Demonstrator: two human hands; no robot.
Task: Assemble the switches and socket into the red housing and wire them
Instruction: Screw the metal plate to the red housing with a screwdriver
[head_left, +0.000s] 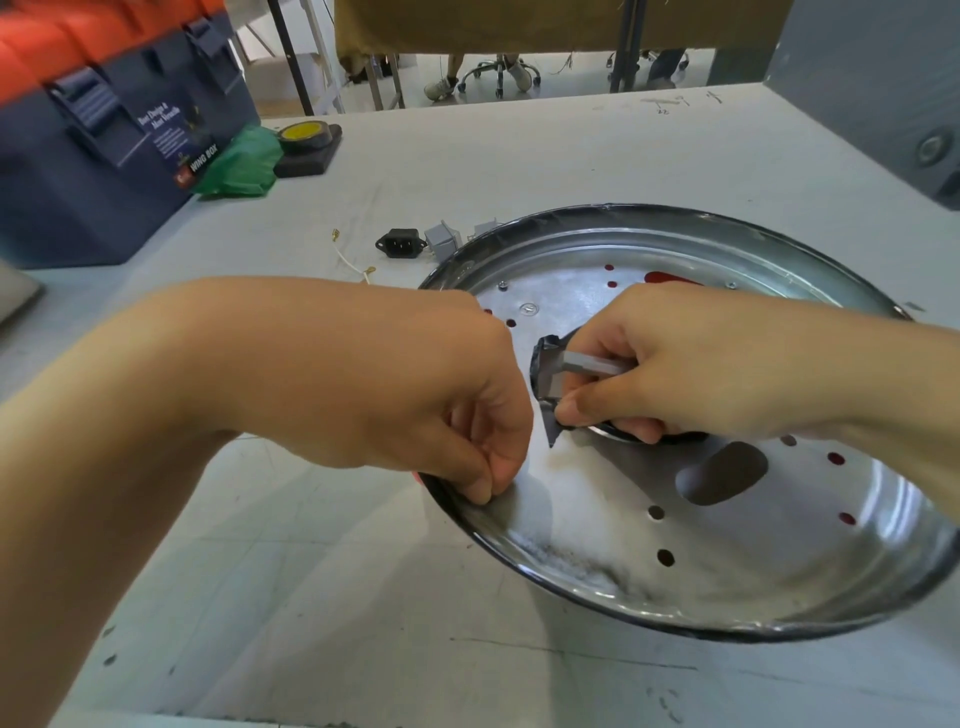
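The housing lies with its round metal plate (597, 530) facing up, and red shows through the plate's small holes. My left hand (415, 395) pinches the plate's near-left rim with curled fingers. My right hand (691, 374) reaches over the plate's middle and grips a grey switch (582, 364) at the central opening, whose edge is lined with black tape. On the table beyond the plate lie a black socket (399, 242), two more grey switches (441, 240) (485, 228) and a short white wire (347, 254) with gold terminals.
A dark blue toolbox (98, 156) with an orange lid stands at the far left. Beside it are a green bag (239, 163) and a tape roll (304, 135) on a black pad. A grey box (883, 98) fills the far right corner.
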